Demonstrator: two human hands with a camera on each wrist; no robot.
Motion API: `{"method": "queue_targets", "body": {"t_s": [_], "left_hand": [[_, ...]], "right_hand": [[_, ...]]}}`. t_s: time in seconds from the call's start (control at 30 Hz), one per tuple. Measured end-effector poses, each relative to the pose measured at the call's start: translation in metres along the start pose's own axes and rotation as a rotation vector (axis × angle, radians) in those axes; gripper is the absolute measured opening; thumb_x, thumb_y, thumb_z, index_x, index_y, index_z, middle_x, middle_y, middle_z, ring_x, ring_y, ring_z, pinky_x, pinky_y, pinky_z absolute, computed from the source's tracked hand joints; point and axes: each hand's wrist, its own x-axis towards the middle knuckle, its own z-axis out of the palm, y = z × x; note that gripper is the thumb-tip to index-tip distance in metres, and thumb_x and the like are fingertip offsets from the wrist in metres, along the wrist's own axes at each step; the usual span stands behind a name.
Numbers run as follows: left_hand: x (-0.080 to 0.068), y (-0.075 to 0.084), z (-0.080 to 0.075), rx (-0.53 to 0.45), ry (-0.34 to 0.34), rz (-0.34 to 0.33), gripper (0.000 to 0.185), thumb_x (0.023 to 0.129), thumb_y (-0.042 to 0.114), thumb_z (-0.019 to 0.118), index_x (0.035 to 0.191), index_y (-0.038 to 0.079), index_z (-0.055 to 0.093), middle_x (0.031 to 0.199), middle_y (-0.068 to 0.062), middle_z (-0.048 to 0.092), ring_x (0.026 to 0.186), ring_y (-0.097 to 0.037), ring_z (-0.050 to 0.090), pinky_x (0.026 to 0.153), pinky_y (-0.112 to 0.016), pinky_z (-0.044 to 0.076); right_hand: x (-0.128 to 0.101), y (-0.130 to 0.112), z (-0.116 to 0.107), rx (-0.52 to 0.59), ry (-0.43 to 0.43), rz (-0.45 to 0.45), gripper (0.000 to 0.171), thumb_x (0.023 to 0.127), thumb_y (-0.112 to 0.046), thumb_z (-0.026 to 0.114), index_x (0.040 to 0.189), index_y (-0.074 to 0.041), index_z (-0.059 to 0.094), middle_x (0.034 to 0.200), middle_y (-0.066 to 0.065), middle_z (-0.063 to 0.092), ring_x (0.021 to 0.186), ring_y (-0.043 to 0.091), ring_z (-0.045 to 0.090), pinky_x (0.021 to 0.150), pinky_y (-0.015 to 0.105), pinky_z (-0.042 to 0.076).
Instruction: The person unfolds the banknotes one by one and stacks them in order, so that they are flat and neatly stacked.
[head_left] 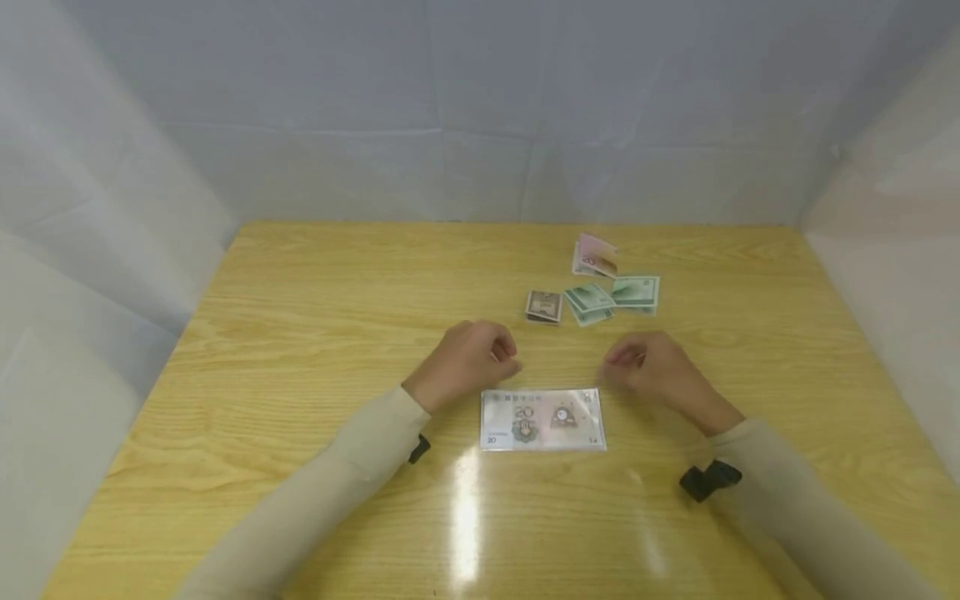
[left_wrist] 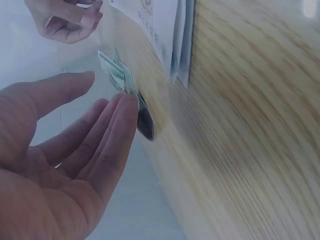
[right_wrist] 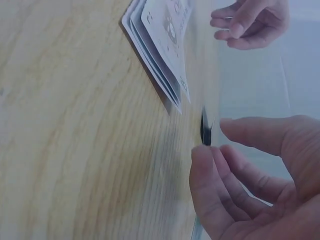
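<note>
Wooden table (head_left: 300, 333) inside a white fabric enclosure (head_left: 480, 108); both arms in beige sleeves (head_left: 352, 450) come in from the near edge. Left hand (head_left: 468, 360) and right hand (head_left: 652, 371) hover just above the wood, one on either side of the far edge of the flat 20 note (head_left: 542, 419), neither touching it as far as I can tell. Left-wrist view: fingers (left_wrist: 112, 125) relaxed, close together, only slightly bent, thumb apart, holding nothing. Right-wrist view: same on the other side, fingers (right_wrist: 215, 185) loosely curled with the thumb opposite, a gap between, nothing pinched. The note lies face up near the front middle of the table, squared to the edge; the wrist views show more than one layer, so probably a small stack kept aligned. Farther back, right of centre, is a loose group well apart from it: green notes (head_left: 611, 298) overlapping, a pink note (head_left: 595, 256) behind them, a small folded brown note (head_left: 544, 306) to their left. That scatter reads as an unsorted pile and the flat one as the tidy spot.
</note>
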Motion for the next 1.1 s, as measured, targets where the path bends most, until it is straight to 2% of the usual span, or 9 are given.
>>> {"method": "queue_targets", "body": {"t_s": [0.2, 0.37, 0.53, 0.7, 0.83, 0.97, 1.1], "left_hand": [[0.013, 0.008, 0.006, 0.029, 0.016, 0.053, 0.028, 0.095, 0.019, 0.073, 0.116, 0.001, 0.071, 0.109, -0.009, 0.073, 0.096, -0.017, 0.068, 0.086, -0.029, 0.058], [0.018, 0.011, 0.007, 0.020, 0.017, 0.056, 0.029, 0.097, 0.020, 0.070, 0.120, 0.001, 0.069, 0.115, -0.011, 0.072, 0.103, -0.021, 0.067, 0.091, -0.033, 0.058], [0.020, 0.010, 0.008, 0.001, 0.018, 0.046, 0.029, 0.098, 0.020, 0.069, 0.120, 0.001, 0.069, 0.117, -0.012, 0.072, 0.104, -0.022, 0.068, 0.091, -0.035, 0.058], [0.023, 0.007, 0.009, -0.010, 0.015, 0.050, 0.027, 0.099, 0.021, 0.068, 0.119, 0.003, 0.070, 0.112, -0.007, 0.072, 0.100, -0.017, 0.067, 0.089, -0.030, 0.057], [0.025, 0.003, 0.008, -0.038, 0.024, 0.045, 0.023, 0.100, 0.020, 0.067, 0.117, 0.006, 0.071, 0.107, -0.003, 0.072, 0.095, -0.013, 0.066, 0.086, -0.026, 0.057], [0.029, -0.003, 0.006, -0.085, 0.040, 0.036, 0.023, 0.100, 0.019, 0.066, 0.117, 0.005, 0.071, 0.107, -0.003, 0.072, 0.095, -0.013, 0.066, 0.087, -0.026, 0.057], [0.034, -0.010, 0.004, -0.137, 0.054, 0.026, 0.023, 0.100, 0.018, 0.066, 0.118, 0.005, 0.070, 0.108, -0.003, 0.071, 0.098, -0.015, 0.065, 0.089, -0.029, 0.057]], "right_hand": [[0.006, 0.003, -0.006, -0.023, 0.084, -0.001, 0.020, 0.092, -0.021, 0.075, 0.101, -0.003, 0.074, 0.097, 0.010, 0.072, 0.082, 0.021, 0.065, 0.070, 0.031, 0.056], [0.012, 0.003, -0.014, -0.009, 0.121, 0.006, 0.022, 0.094, -0.021, 0.073, 0.103, -0.001, 0.074, 0.102, 0.015, 0.072, 0.086, 0.026, 0.067, 0.070, 0.030, 0.055], [0.020, -0.002, -0.025, 0.048, 0.169, -0.012, 0.023, 0.095, -0.018, 0.072, 0.103, 0.004, 0.072, 0.100, 0.020, 0.072, 0.080, 0.026, 0.069, 0.064, 0.027, 0.056], [0.034, -0.003, -0.037, 0.082, 0.210, -0.054, 0.023, 0.097, -0.016, 0.069, 0.104, 0.005, 0.072, 0.102, 0.021, 0.071, 0.082, 0.030, 0.070, 0.063, 0.026, 0.059], [0.050, -0.004, -0.045, 0.046, 0.273, -0.071, 0.023, 0.097, -0.017, 0.067, 0.104, 0.004, 0.073, 0.105, 0.022, 0.071, 0.085, 0.031, 0.069, 0.065, 0.024, 0.057], [0.067, -0.005, -0.051, 0.021, 0.303, -0.051, 0.026, 0.097, -0.019, 0.067, 0.107, 0.004, 0.073, 0.109, 0.023, 0.071, 0.095, 0.033, 0.066, 0.077, 0.037, 0.057], [0.083, -0.005, -0.054, 0.015, 0.290, -0.028, 0.027, 0.097, -0.016, 0.066, 0.110, 0.007, 0.071, 0.114, 0.027, 0.069, 0.104, 0.039, 0.064, 0.090, 0.051, 0.055]]}}
